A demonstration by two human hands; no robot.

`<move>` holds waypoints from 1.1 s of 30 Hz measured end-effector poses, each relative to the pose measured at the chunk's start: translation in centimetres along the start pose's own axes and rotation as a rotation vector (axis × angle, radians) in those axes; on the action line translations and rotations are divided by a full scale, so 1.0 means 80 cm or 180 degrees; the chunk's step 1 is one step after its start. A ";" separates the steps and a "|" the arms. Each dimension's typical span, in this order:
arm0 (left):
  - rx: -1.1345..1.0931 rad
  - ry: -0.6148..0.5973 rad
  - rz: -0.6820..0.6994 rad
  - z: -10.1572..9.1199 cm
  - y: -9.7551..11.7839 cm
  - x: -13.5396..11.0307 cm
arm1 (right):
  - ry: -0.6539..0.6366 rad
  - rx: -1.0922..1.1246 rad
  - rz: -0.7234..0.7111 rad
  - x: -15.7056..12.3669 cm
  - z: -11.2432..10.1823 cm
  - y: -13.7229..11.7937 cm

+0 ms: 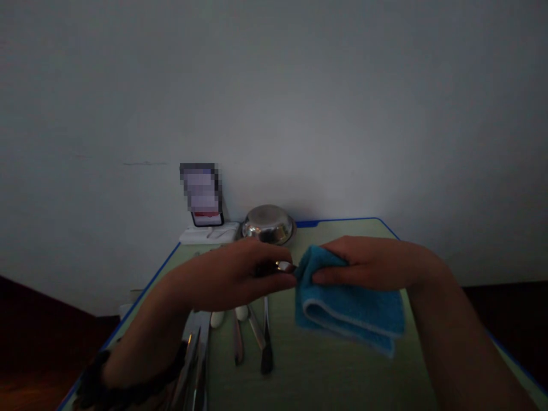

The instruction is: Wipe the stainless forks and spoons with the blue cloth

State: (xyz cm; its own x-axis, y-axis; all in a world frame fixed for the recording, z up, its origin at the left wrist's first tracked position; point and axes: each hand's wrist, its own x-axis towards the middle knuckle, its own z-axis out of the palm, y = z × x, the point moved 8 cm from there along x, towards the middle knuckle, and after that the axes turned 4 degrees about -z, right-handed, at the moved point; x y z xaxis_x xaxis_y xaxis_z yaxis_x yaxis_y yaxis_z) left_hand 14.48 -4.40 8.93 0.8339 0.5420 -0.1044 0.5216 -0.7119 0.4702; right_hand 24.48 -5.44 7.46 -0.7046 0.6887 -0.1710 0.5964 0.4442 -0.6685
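My left hand (231,274) is closed around a shiny metal utensil (285,266); most of it is hidden by the fingers, so its kind does not show. A folded blue cloth (351,314) with a pale edge is gripped in my right hand (368,261). The utensil's right end meets the cloth's left side. Below my left hand, several metal utensils (266,339) lie on the table (325,371), some partly covered by the hand and wrist. Long-bladed pieces, perhaps knives (197,365), lie under my left forearm.
An upturned metal bowl (269,224) sits at the table's back edge. Left of it, a phone (203,197) with a blurred screen stands on a white base (192,234). The wall (299,114) rises directly behind. Blue trim runs along the table's edges.
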 end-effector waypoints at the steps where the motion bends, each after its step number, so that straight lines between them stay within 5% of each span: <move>1: 0.0014 0.0053 -0.0026 -0.002 -0.003 -0.003 | 0.0034 0.0073 0.0074 -0.003 -0.001 0.006; 6: 0.0114 0.0265 -0.0069 -0.008 -0.006 -0.008 | 0.0141 0.0111 0.0254 -0.010 -0.005 0.017; 18: 0.0032 0.0773 -0.0052 -0.024 -0.008 -0.003 | 0.0352 -0.0329 -0.0109 0.005 -0.007 -0.009; 23: -0.0300 0.1116 0.0207 -0.036 -0.012 -0.009 | 0.0588 -0.0008 -0.0024 -0.001 -0.015 -0.001; 30: 0.0258 0.1700 0.0229 -0.047 -0.003 -0.018 | 0.0542 0.0511 0.0270 -0.006 -0.015 0.022; 33: 0.0538 0.1617 0.0213 -0.042 -0.004 -0.015 | 0.0437 0.0733 0.0373 -0.008 -0.011 0.025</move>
State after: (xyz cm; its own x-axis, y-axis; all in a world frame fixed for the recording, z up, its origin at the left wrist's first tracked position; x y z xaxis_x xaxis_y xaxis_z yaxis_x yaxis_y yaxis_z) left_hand 12.67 -3.33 11.87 0.6958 0.6108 0.3778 0.5270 -0.7916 0.3093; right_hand 26.43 -4.48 6.88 -0.5680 0.8058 -0.1677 0.5567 0.2261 -0.7994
